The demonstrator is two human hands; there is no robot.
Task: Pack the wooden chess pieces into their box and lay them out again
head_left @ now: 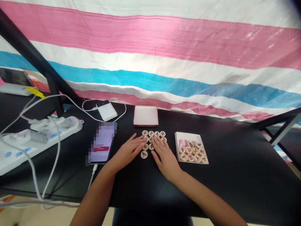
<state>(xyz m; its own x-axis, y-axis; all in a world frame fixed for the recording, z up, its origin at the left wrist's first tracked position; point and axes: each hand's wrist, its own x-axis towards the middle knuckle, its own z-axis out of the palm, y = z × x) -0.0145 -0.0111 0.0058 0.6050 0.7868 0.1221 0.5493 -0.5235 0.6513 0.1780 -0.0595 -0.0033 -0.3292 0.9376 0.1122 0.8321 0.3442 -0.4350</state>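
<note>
Round wooden Chinese chess pieces (144, 154) with black characters lie face up in close rows on the black table. My left hand (130, 150) rests at their left side, fingers stretched out and fingertips touching the edge pieces. Over the right part of the rows lies my right hand (164, 156), flat with its fingers extended, hiding some pieces. To the right, an open white box (198, 137) holds more pieces, most with red characters, in rows. Behind the rows sits a box lid (146, 115), its white inside facing up.
A phone (101, 142) with a lit screen lies left of my left hand, a cable plugged in. Farther back is a white power bank (106, 110). A power strip (39, 141) with loose cables takes up the left side. A striped sheet (150, 69) hangs behind the table.
</note>
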